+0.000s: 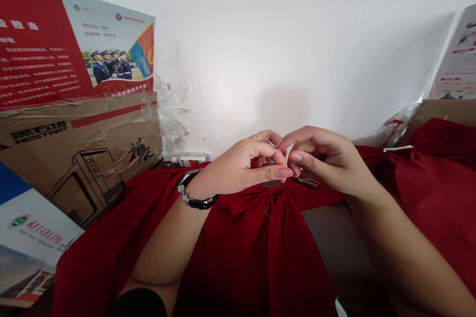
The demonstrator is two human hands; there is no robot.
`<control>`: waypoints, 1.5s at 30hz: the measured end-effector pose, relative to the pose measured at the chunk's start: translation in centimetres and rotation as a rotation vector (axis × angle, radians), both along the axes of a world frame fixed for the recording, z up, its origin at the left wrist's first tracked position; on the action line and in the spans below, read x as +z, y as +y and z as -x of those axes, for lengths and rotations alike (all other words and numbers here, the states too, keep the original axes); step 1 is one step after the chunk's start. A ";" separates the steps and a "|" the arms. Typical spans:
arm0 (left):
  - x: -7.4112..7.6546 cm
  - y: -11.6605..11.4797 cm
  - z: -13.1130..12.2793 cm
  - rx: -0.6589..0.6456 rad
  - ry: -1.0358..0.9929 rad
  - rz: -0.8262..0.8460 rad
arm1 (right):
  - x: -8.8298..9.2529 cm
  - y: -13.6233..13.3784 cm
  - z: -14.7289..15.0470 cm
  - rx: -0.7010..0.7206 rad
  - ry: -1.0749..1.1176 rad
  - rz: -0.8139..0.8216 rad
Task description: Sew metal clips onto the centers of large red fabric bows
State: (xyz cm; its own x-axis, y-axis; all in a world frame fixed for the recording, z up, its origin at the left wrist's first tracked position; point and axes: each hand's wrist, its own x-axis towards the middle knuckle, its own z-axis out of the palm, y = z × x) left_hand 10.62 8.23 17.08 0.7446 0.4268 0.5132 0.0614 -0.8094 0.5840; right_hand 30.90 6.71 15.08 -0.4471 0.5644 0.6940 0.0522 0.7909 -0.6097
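My left hand [256,161], with a gold ring and a dark watch at the wrist, is closed in a pinch at the middle of the view. My right hand [320,156] pinches close against its fingertips. Whatever lies between the fingers is too small to make out. Below both hands, dark red cloth [253,237] is gathered in a bow-like knot, with a fine thread [268,214] on it. Small metal snips [310,183] lie just behind the knot, partly under my right hand.
Left stands a cardboard box [111,158] with a red printed board [37,49] above it. A white bottle [191,159] lies by the white wall [334,49]. More red cloth [435,178] and another box [439,109] are at the right.
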 end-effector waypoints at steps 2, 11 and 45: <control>0.0 0.1 0.0 -0.015 0.011 0.012 | 0.0 0.1 0.1 -0.007 0.011 0.019; -0.2 0.7 -0.3 0.050 -0.096 0.060 | 0.0 1.1 0.2 -0.093 0.069 -0.032; -1.4 4.0 -0.4 0.254 -0.260 -1.032 | 0.2 2.6 0.9 -0.027 0.061 0.286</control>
State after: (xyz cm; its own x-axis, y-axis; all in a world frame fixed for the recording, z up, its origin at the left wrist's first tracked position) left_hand 11.02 12.20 15.72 0.5129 -0.1727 0.8409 0.2691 -0.8978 -0.3485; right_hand 29.97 9.29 15.27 -0.3918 0.7522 0.5298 0.0276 0.5852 -0.8104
